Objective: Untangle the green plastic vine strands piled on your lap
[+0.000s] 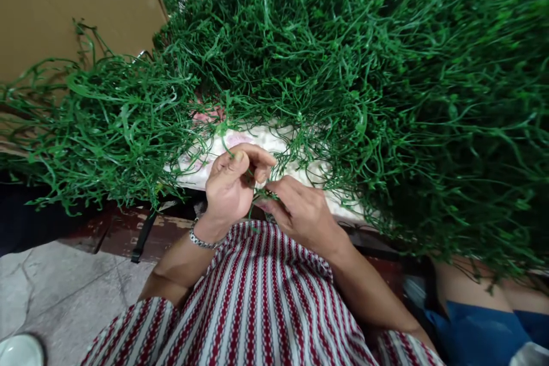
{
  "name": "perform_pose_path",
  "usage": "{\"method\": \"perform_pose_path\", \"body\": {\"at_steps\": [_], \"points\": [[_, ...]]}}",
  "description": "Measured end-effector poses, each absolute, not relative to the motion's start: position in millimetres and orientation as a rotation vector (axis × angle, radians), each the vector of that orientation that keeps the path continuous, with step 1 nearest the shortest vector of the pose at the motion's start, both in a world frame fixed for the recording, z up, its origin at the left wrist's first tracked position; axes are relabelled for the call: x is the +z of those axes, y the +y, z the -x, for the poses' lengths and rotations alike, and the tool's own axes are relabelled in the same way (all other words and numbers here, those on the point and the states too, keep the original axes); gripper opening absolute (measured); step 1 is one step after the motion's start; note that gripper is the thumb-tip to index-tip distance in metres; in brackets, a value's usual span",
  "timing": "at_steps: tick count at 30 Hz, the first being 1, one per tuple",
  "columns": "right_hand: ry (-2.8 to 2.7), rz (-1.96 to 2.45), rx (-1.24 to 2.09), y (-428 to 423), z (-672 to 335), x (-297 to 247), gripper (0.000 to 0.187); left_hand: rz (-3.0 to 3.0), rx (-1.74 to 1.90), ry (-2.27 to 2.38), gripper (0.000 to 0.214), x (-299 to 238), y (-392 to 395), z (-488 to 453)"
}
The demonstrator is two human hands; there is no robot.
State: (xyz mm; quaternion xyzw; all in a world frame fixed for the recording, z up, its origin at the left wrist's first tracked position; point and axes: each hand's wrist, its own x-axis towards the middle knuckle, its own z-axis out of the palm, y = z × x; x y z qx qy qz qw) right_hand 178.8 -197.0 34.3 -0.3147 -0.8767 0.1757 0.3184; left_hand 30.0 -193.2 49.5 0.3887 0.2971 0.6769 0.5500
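My left hand [229, 186] is curled, with a thin green plant stem [227, 146] pinched between thumb and forefinger; its tip sticks up above them. Close beside it, my right hand [302, 211] has thumb and fingers pressed together on small green sprigs [269, 193]. Part of what lies between the two hands is hidden by the fingers. Under and beyond them is a white cloth [274, 138] with pink patches. A large tangled heap of green stems [309, 51] rises behind the cloth and spreads to the right.
A smaller pile of stems [124, 131] lies on the left, before a cardboard sheet [72, 0]. A dark strap [143, 237] hangs from the reddish-brown table edge [120, 231]. Another person's leg in blue shorts [484, 329] is at lower right. A pale round object [21, 350] is on the floor.
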Motion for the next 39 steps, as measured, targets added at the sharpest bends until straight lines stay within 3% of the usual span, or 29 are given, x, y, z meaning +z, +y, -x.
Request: {"method": "perform_pose_path", "body": {"at_steps": [5, 9, 16, 24, 35, 39], "points": [[-2.174, 0.790, 0.426, -186, -174, 27, 0.009, -0.930, 1.541, 0.790, 0.033, 41, -198, -22], [-2.156, 0.787, 0.501, -182, -177, 27, 0.007, -1.096, 1.391, 0.899, 0.015, 26, -206, -15], [-2.193, 0.806, 0.586, -181, -173, 27, 0.008, -1.239, 1.487, 0.982, 0.006, 13, -213, -14], [-2.097, 0.842, 0.834, -178, -176, 25, 0.011, -1.517, 1.501, 1.161, 0.009, 11, -217, -12], [-2.148, 0.860, 0.730, -187, -176, 25, 0.024, -1.833, 1.519, 1.296, 0.007, 8, -219, -20], [-2.151, 0.871, 0.718, -189, -174, 22, 0.020, -1.869, 1.517, 1.268, 0.008, 6, -220, -22]]}}
